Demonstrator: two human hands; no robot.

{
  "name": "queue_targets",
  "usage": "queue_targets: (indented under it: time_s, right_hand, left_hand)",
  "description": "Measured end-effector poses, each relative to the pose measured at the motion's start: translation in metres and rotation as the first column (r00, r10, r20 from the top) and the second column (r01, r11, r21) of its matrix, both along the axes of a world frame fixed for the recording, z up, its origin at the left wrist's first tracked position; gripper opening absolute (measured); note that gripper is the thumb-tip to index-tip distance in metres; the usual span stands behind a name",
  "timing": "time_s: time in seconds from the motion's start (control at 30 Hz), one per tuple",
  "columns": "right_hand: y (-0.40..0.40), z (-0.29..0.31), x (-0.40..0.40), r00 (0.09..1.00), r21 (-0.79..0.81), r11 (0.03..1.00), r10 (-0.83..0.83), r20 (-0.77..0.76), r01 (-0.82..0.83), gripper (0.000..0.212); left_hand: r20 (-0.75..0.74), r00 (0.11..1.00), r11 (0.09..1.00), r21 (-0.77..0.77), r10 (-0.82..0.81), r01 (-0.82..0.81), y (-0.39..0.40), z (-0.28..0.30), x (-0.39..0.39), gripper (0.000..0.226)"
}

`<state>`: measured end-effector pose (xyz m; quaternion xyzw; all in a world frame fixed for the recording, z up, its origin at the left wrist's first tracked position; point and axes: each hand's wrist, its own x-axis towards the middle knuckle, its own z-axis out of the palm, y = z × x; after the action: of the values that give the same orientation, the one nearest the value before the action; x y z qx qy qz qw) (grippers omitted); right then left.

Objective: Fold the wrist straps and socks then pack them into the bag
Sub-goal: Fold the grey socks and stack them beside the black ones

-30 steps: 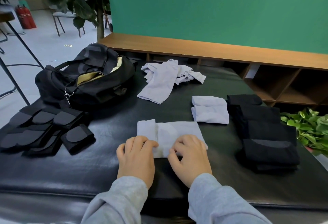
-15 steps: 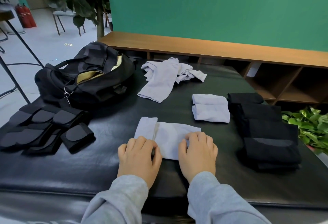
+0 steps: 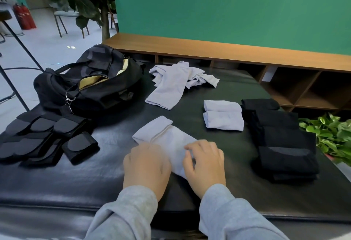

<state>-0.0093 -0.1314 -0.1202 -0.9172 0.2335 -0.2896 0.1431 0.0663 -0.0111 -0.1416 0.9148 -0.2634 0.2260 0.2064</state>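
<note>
Both hands, the left hand [image 3: 147,165] and the right hand [image 3: 206,163], are gripping the pale sock [image 3: 167,141] with curled fingers near the tabletop's [image 3: 57,179] front edge.

Green wall [image 3: 228,8] behind; low wooden shelf [image 3: 218,49] below. Pale floor [image 3: 38,49] left, potted tree [image 3: 104,11], red extinguishers [image 3: 24,18], chair [image 3: 65,14].

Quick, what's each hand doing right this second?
Left hand: curled fingers rest on the near end of the light sock; whether it grips cannot be told.
Right hand: fingers curled, pinching the same sock.
</note>
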Motion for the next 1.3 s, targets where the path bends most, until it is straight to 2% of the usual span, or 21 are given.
queue_targets:
  time_s: [0.1, 0.23, 0.53, 0.87, 1.0, 1.3]
  right_hand:
    - [-0.001, 0.002, 0.002, 0.987, 0.094, 0.991, -0.086, -0.135, 0.100, 0.058]
    - [-0.004, 0.004, 0.001, 0.972, 0.113, 0.988, -0.074, -0.221, 0.101, 0.035]
    - [0.000, 0.010, -0.004, 0.992, 0.200, 0.980, 0.047, -0.120, -0.022, 0.026]
    - [-0.002, 0.007, -0.004, 0.990, 0.220, 0.974, 0.077, -0.116, -0.050, 0.020]
    - [-0.001, 0.008, -0.004, 0.983, 0.222, 0.969, 0.135, -0.123, -0.105, 0.016]
    - [-0.001, 0.010, -0.005, 0.963, 0.234, 0.953, 0.231, -0.139, -0.194, 0.027]
  left_hand:
    - [0.030, 0.998, 0.998, -0.031, -0.054, 0.055, 0.002, 0.001, -0.001, 0.027]
    - [-0.012, 0.998, 0.998, -0.027, -0.057, 0.056, 0.002, 0.002, -0.001, 0.027]
    - [-0.153, 0.981, 0.993, -0.021, -0.115, 0.113, 0.003, 0.009, -0.003, 0.045]
    - [-0.138, 0.925, 0.935, -0.019, -0.354, 0.355, 0.006, 0.011, -0.006, 0.037]
    - [-0.125, 0.927, 0.935, -0.017, -0.352, 0.353, 0.005, 0.009, -0.005, 0.033]
    - [-0.063, 0.929, 0.930, -0.066, -0.366, 0.362, 0.005, 0.007, -0.002, 0.016]
